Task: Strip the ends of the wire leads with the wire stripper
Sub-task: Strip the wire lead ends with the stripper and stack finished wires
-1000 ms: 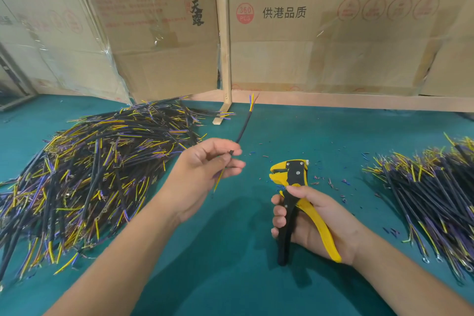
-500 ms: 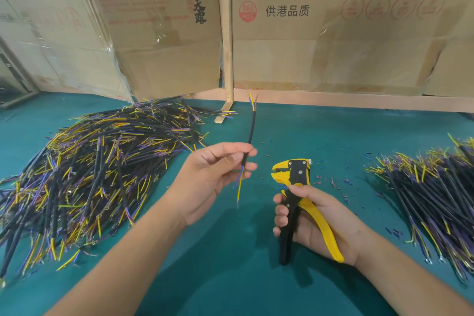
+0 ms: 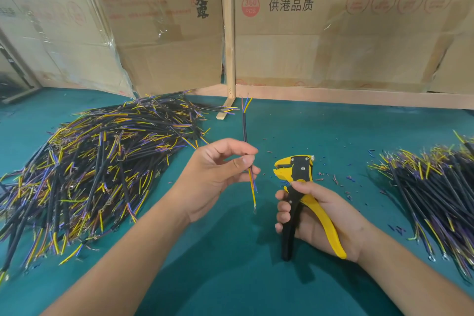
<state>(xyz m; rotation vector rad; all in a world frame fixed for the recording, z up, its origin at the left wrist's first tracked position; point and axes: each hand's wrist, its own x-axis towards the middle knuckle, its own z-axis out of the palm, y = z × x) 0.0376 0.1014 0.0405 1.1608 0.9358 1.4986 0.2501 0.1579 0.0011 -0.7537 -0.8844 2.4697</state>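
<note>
Presently, in the head view (the only view supplied), the step in hand is presentation of a single lead to the tool; no cut has begun.

Left hand (image 3: 215, 174): thumb and fingertips pinch one wire lead (image 3: 245, 131) near its lower third, the other fingers loosely spread. The lead stands close to upright. Its black sheath rises above the fingers and ends in three splayed coloured cores; below the fingers, yellow and blue cores hang down, and the lowest tip seems to carry a small terminal, though it is too small to confirm.

Right hand (image 3: 315, 215): fingers are curled round the handles of the wire stripper (image 3: 295, 169), which is held with its yellow head pointing away from the person. The handles stand apart, so the tool appears unsqueezed, its mouth facing the left hand. The head sits just to the right of the pinched lead, near but not touching.

Left of the left hand lies a large pile of leads (image 3: 102, 161); right of the right hand lies a second pile (image 3: 431, 187). Small insulation scraps (image 3: 333, 179) litter the green table (image 3: 230, 277) beyond the tool.

Next move, by judgement: turn or lower the lead so that a core end enters the stripper's mouth, seat it squarely, then squeeze. A skewed core risks a nicked conductor.
</note>
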